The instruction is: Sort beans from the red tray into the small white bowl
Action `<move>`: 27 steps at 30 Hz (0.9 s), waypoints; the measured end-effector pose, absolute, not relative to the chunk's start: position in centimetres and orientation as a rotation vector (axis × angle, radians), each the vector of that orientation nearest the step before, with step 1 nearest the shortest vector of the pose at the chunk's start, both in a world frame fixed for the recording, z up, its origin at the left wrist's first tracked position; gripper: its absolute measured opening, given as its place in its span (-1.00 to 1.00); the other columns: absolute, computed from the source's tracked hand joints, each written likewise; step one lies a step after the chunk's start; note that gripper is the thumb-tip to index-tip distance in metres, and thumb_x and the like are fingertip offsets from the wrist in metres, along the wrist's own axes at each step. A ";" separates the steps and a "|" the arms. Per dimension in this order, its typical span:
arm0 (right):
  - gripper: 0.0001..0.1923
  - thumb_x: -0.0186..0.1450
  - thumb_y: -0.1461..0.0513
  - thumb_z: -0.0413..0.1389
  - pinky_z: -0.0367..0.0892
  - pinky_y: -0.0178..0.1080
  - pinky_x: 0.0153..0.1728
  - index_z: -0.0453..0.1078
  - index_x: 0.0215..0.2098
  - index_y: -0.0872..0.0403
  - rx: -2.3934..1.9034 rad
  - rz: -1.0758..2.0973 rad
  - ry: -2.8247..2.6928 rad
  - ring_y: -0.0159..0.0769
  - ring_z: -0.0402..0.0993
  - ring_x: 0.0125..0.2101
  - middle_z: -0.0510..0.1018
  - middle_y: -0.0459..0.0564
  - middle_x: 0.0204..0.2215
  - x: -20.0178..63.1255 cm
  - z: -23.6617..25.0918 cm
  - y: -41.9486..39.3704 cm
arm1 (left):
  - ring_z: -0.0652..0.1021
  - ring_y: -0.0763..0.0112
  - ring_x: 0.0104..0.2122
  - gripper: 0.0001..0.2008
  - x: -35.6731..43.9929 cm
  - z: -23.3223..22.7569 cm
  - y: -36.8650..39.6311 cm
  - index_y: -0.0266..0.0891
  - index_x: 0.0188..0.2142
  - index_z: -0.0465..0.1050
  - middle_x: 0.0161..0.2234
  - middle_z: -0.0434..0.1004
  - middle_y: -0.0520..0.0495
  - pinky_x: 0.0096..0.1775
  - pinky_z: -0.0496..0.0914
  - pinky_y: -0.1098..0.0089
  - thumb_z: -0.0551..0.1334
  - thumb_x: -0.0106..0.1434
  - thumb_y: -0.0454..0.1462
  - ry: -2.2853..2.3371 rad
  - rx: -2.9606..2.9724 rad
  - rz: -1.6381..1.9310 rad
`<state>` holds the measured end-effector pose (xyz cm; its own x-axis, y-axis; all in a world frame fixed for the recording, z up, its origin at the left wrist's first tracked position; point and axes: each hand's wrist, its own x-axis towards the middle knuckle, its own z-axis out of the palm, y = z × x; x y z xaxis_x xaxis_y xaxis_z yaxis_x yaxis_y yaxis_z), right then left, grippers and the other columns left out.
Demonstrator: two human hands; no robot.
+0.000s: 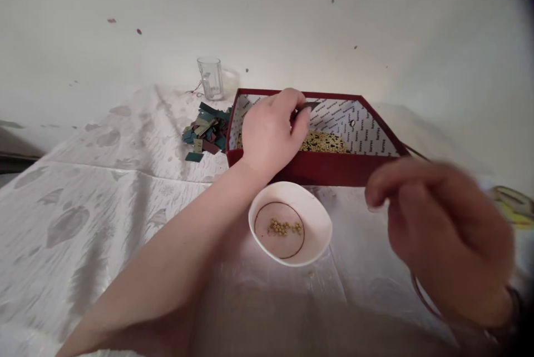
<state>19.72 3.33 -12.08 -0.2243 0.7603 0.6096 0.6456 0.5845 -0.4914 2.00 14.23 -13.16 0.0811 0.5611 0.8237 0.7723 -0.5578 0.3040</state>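
Note:
My left hand (273, 132) reaches over the near wall of a dark red box (329, 168) and pinches a thin dark tool, seemingly tweezers (306, 108), above a heap of small yellow and dark beads (323, 142) inside the box. My right hand (442, 229) hovers blurred at the right, its fingers curled together near a small pale object that I cannot make out. Between the two hands stands a white bowl (319, 226) with a few yellow beads (284, 227) in its bottom.
A pile of green, maroon and tan paper pieces (205, 130) lies left of the box. An empty glass tumbler (211, 77) stands behind it near the wall. A pale leaf-patterned tablecloth (95, 196) covers the table. Something yellow-green (515, 207) sits at the right edge.

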 end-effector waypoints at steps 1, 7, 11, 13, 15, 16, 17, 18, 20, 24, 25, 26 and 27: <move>-0.84 0.29 0.31 -0.10 0.33 -0.22 -0.48 0.26 -0.32 -0.07 -1.132 0.302 -2.032 -0.28 0.37 -0.49 0.36 -0.06 -0.48 20.3 -13.0 2.0 | 0.43 0.33 -0.41 -0.91 2.0 -13.2 14.2 -0.13 -0.34 0.30 -0.46 0.45 0.00 -0.38 0.22 0.30 0.07 0.24 -0.22 -1.349 -2.146 -1.479; -0.68 0.25 0.31 -0.02 0.43 -0.14 -0.22 0.31 -0.03 0.00 -1.353 0.415 -2.498 -0.20 0.44 -0.20 0.46 0.06 -0.20 21.4 -20.1 -2.8 | 0.44 0.32 -0.41 -0.91 2.1 -13.2 13.9 -0.14 -0.35 0.32 -0.45 0.46 -0.01 -0.41 0.19 0.29 0.06 0.23 -0.25 -1.330 -2.176 -1.507; -0.63 0.26 0.34 -0.02 0.43 -0.13 -0.18 0.32 0.02 0.06 -1.318 0.252 -2.583 -0.18 0.42 -0.16 0.47 0.10 -0.18 20.9 -21.8 -3.8 | 0.43 0.31 -0.40 -0.90 2.1 -13.2 13.4 -0.16 -0.35 0.33 -0.48 0.43 -0.02 -0.41 0.18 0.30 0.07 0.22 -0.25 -1.344 -2.188 -1.488; -0.66 0.26 0.36 -0.03 0.44 -0.12 -0.20 0.35 -0.01 0.07 -1.292 0.195 -2.597 -0.18 0.43 -0.19 0.49 0.09 -0.20 20.7 -21.8 -3.9 | 0.43 0.32 -0.41 -0.90 2.1 -13.3 13.1 -0.17 -0.36 0.33 -0.49 0.42 -0.01 -0.41 0.18 0.30 0.07 0.22 -0.25 -1.342 -2.193 -1.475; -0.67 0.26 0.36 -0.03 0.45 -0.11 -0.21 0.36 -0.03 0.08 -1.272 0.158 -2.605 -0.18 0.43 -0.21 0.49 0.09 -0.21 20.3 -21.6 -3.8 | 0.42 0.33 -0.42 -0.90 2.2 -13.4 12.9 -0.17 -0.36 0.34 -0.50 0.42 -0.01 -0.42 0.18 0.30 0.07 0.22 -0.24 -1.337 -2.195 -1.467; -0.67 0.26 0.35 -0.02 0.45 -0.10 -0.21 0.36 -0.02 0.10 -1.278 0.150 -2.599 -0.18 0.43 -0.21 0.49 0.10 -0.22 20.2 -21.5 -3.8 | 0.42 0.33 -0.43 -0.90 2.2 -13.5 12.9 -0.16 -0.36 0.34 -0.51 0.42 0.00 -0.42 0.17 0.30 0.08 0.21 -0.24 -1.334 -2.197 -1.465; -0.66 0.26 0.34 -0.02 0.45 -0.10 -0.22 0.35 0.00 0.12 -1.293 0.149 -2.595 -0.17 0.43 -0.22 0.49 0.11 -0.23 20.0 -21.4 -3.7 | 0.42 0.32 -0.43 -0.90 2.3 -13.5 12.9 -0.16 -0.36 0.34 -0.51 0.42 0.00 -0.42 0.17 0.30 0.08 0.21 -0.24 -1.331 -2.200 -1.464; -0.66 0.26 0.34 -0.02 0.45 -0.10 -0.23 0.34 0.01 0.14 -1.305 0.150 -2.595 -0.17 0.43 -0.22 0.48 0.13 -0.23 19.8 -21.4 -3.7 | 0.42 0.32 -0.43 -0.90 2.3 -13.6 12.8 -0.16 -0.36 0.34 -0.51 0.42 0.00 -0.42 0.17 0.30 0.09 0.21 -0.24 -1.330 -2.203 -1.463; -0.64 0.25 0.36 -0.02 0.45 -0.10 -0.24 0.34 0.01 0.15 -1.302 0.149 -2.617 -0.16 0.44 -0.24 0.48 0.14 -0.24 19.5 -21.3 -3.7 | 0.42 0.30 -0.42 -0.91 2.3 -13.7 12.9 -0.15 -0.36 0.35 -0.50 0.42 -0.01 -0.42 0.17 0.29 0.09 0.20 -0.24 -1.332 -2.211 -1.464; -0.64 0.24 0.41 -0.06 0.43 -0.14 -0.22 0.37 -0.04 0.10 -1.251 0.188 -2.639 -0.19 0.42 -0.22 0.48 0.09 -0.22 19.1 -21.2 -3.9 | 0.43 0.28 -0.41 -0.91 2.2 -13.7 13.0 -0.15 -0.36 0.35 -0.50 0.42 -0.01 -0.41 0.18 0.28 0.09 0.20 -0.24 -1.338 -2.224 -1.471; -0.65 0.24 0.42 -0.06 0.43 -0.17 -0.21 0.38 -0.06 0.09 -1.261 0.217 -2.623 -0.21 0.42 -0.22 0.48 0.08 -0.23 19.2 -21.2 -3.9 | 0.43 0.28 -0.41 -0.91 2.2 -13.7 13.0 -0.15 -0.36 0.35 -0.51 0.41 -0.01 -0.41 0.18 0.28 0.09 0.20 -0.24 -1.338 -2.226 -1.474; -0.67 0.25 0.42 -0.06 0.42 -0.20 -0.20 0.39 -0.09 0.08 -1.278 0.250 -2.608 -0.23 0.42 -0.22 0.48 0.06 -0.23 19.2 -21.1 -4.0 | 0.43 0.28 -0.41 -0.91 2.2 -13.6 13.0 -0.15 -0.36 0.35 -0.51 0.41 -0.01 -0.42 0.18 0.28 0.10 0.20 -0.24 -1.338 -2.228 -1.476; -0.69 0.25 0.42 -0.06 0.41 -0.22 -0.21 0.40 -0.13 0.08 -1.303 0.277 -2.591 -0.24 0.42 -0.22 0.48 0.06 -0.24 19.2 -21.1 -3.9 | 0.43 0.28 -0.42 -0.92 2.2 -13.6 13.0 -0.14 -0.37 0.35 -0.51 0.41 -0.01 -0.42 0.18 0.28 0.10 0.20 -0.25 -1.337 -2.229 -1.478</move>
